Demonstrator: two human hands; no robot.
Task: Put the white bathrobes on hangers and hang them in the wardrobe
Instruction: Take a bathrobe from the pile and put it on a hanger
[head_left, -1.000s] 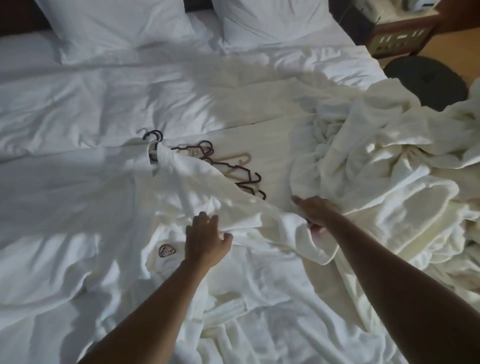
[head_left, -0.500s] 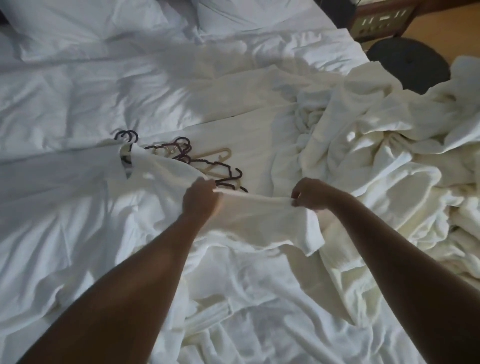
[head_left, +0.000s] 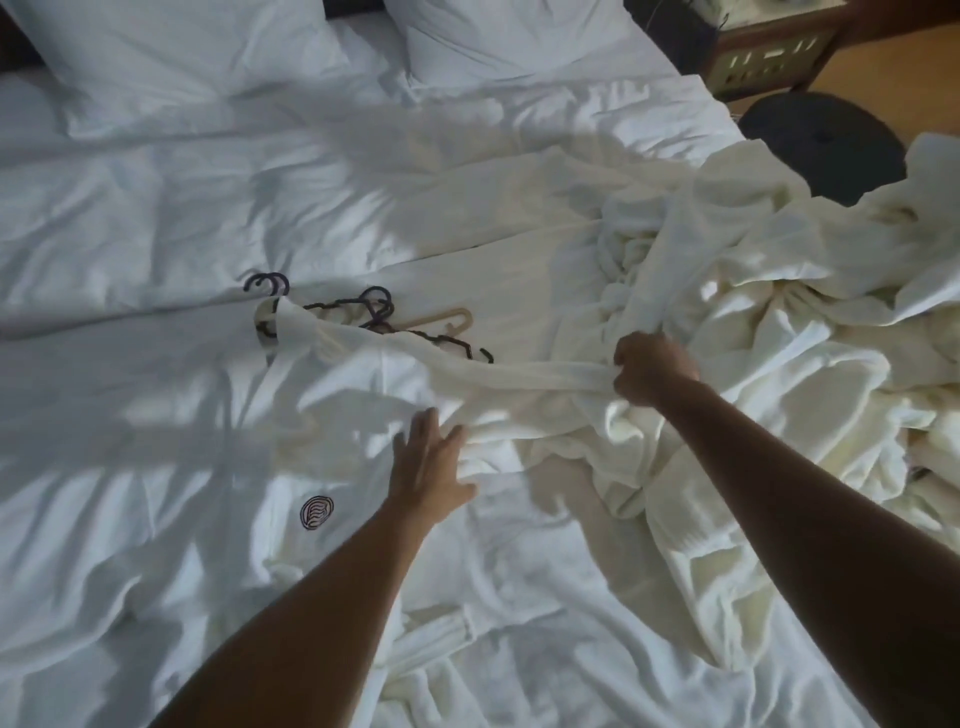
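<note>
A white bathrobe (head_left: 332, 415) with a dark round crest lies spread on the bed, its collar over a pile of hangers (head_left: 384, 317), dark ones and a beige one. My right hand (head_left: 649, 369) is closed on a bunched fold of this robe, pulling it taut to the right. My left hand (head_left: 431, 467) rests flat on the robe with fingers spread, holding nothing. A heap of more white bathrobes (head_left: 779, 322) covers the right side of the bed.
The bed (head_left: 156, 197) has a rumpled white duvet and two pillows (head_left: 171, 47) at the head. A dark round stool (head_left: 826, 140) and a wooden bedside cabinet (head_left: 769, 57) stand beyond the bed's right edge.
My left hand let go of the robe's edge and dropped flat onto the fabric nearer me. My right hand kept its grip and drew the fold out to the right.
</note>
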